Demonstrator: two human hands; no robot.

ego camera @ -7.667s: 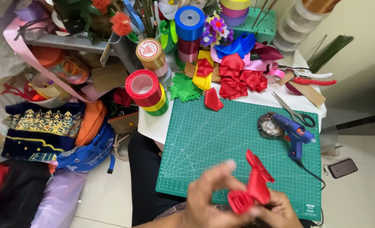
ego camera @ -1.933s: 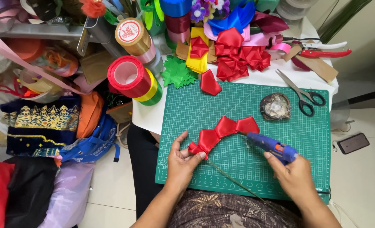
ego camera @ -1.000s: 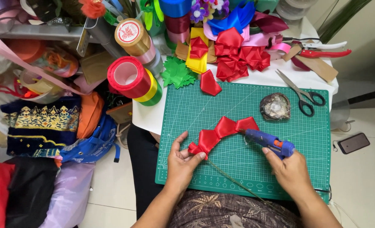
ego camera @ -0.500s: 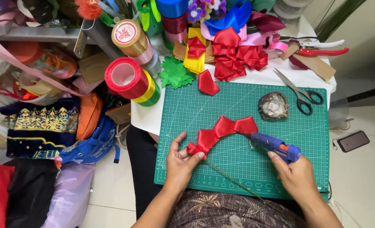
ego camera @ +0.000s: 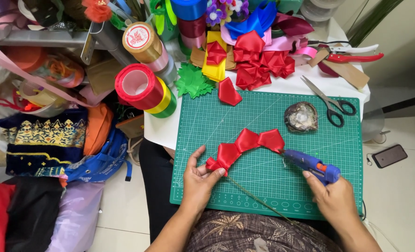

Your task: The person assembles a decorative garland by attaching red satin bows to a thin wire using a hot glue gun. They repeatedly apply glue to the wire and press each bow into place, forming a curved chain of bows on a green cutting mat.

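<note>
A chain of folded red ribbon petals (ego camera: 246, 143) lies on the green cutting mat (ego camera: 263, 112). My left hand (ego camera: 199, 179) pinches its lower left end, where a thin wire stem (ego camera: 259, 200) runs down toward me. My right hand (ego camera: 334, 199) grips a blue glue gun (ego camera: 312, 164), its nozzle touching the right end of the ribbon chain.
Black-handled scissors (ego camera: 331, 103) and a small heart-shaped dish (ego camera: 301, 117) lie on the mat's upper right. Ribbon rolls (ego camera: 142, 88), red bows (ego camera: 259, 63), a loose red petal (ego camera: 228, 92), green leaves (ego camera: 192, 81) and red-handled pruners (ego camera: 352, 57) crowd the back. A phone (ego camera: 389, 155) lies on the floor right.
The ribbon piece, earlier held up in both hands, now lies on the mat. The glue gun has been picked up and its nozzle has stayed at the ribbon's right end.
</note>
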